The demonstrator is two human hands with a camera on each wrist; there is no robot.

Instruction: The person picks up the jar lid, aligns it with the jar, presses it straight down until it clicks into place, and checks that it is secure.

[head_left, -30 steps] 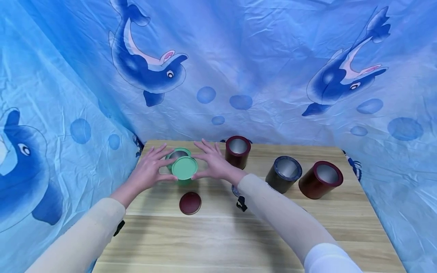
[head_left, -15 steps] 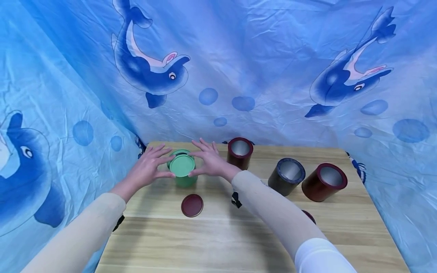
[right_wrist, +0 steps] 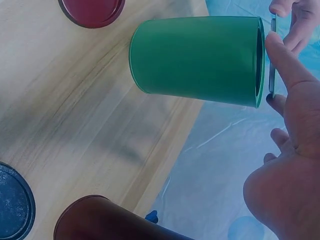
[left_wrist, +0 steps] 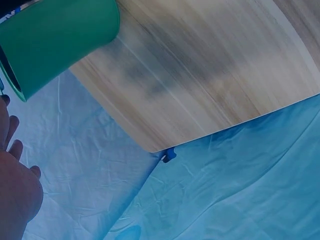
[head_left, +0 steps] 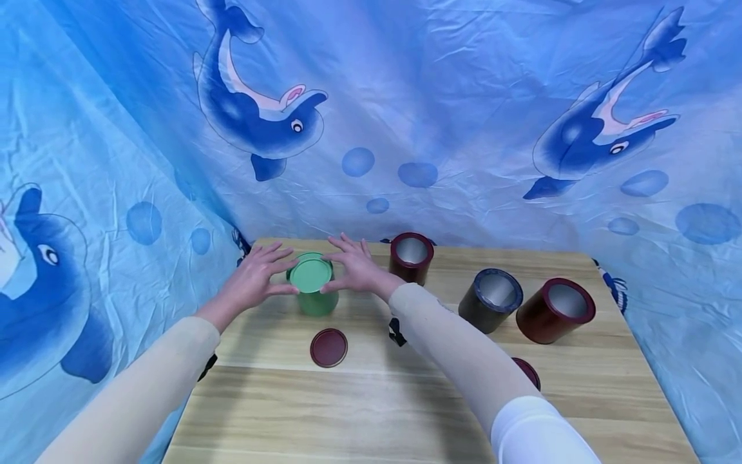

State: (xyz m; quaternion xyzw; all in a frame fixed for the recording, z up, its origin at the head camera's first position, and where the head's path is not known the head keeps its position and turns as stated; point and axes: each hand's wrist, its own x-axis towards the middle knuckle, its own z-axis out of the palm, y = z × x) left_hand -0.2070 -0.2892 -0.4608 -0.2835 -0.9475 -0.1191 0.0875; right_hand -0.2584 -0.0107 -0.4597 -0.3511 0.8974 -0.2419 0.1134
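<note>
A round green lid (head_left: 311, 274) is held level between both hands, over the green canister (head_left: 318, 306) at the back left of the table. My left hand (head_left: 255, 277) holds the lid's left edge with thumb and forefinger, the other fingers spread. On the opposite edge, the thumb and forefinger of my right hand (head_left: 358, 269) grip it too. Seen edge-on in the right wrist view, the lid (right_wrist: 272, 75) is just apart from the canister's rim, a narrow gap between them. The canister stands upright on the table, untouched by the fingers.
A dark red lid (head_left: 328, 348) lies in front of the green canister. To the right stand a dark red canister (head_left: 411, 258), a black canister (head_left: 490, 300) and another dark red canister (head_left: 554, 310), all uncovered. Another red lid (head_left: 526, 372) is partly behind my right sleeve.
Both hands have brought the green lid back and down over the green canister, whose opening was partly visible before and is now covered from above in the head view.
</note>
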